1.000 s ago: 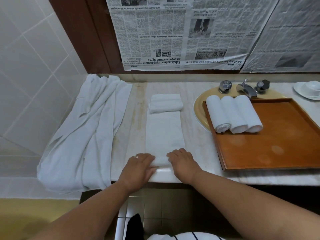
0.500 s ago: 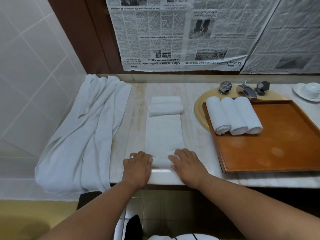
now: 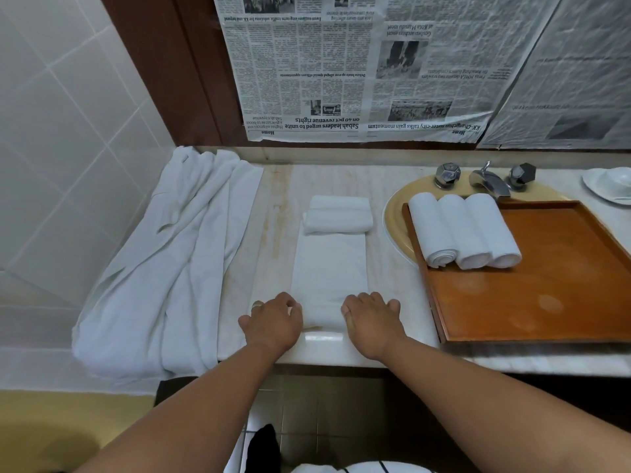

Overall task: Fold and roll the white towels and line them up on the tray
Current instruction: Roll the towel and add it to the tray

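Observation:
A long folded white towel [image 3: 329,264] lies flat on the marble counter [image 3: 392,295], running away from me. Its near end is turned up into a small roll [image 3: 322,315] at the counter's front edge. My left hand [image 3: 273,320] grips the roll's left end and my right hand [image 3: 372,319] grips its right end, fingers curled over it. Three rolled white towels [image 3: 464,230] lie side by side at the far left corner of the wooden tray [image 3: 546,302]. A small stack of folded towels [image 3: 338,215] rests at the strip's far end.
A large heap of white cloth [image 3: 170,250] covers the counter's left side and hangs over the edge. The tray sits over a yellow basin [image 3: 396,216] below the taps [image 3: 488,179]. A white dish [image 3: 611,182] stands far right. Newspaper [image 3: 341,70] covers the wall.
Both hands have slid apart to the ends of the towel's near edge and moved slightly forward. The near end has turned over into a thicker roll.

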